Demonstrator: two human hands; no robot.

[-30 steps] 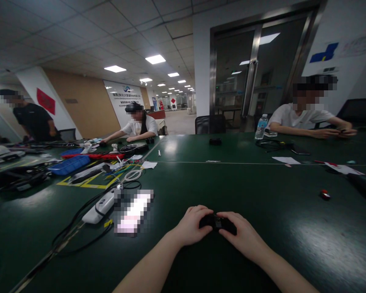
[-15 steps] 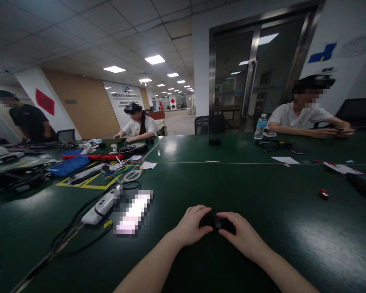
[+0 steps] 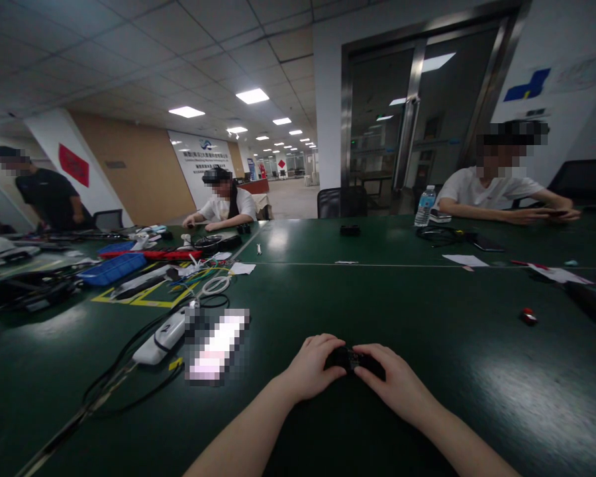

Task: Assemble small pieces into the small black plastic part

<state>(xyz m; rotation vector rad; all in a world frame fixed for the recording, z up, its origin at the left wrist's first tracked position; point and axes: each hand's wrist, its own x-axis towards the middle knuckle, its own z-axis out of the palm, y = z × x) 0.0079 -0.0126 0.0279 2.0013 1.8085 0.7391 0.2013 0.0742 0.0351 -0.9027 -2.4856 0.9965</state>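
L hand (image 3: 314, 368) & R hand (image 3: 398, 375) each held one end of the small black gadget (image 3: 352, 359), on/just above the green tbl (image 3: 387, 298), so a soft, even pinch was prob. best to hold it steady.

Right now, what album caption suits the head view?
Fingers of the left hand and right hand hold a small black object.

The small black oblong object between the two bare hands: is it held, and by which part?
Yes: the left hand holds the small black oblong object by its left end, and the right hand by its right end.
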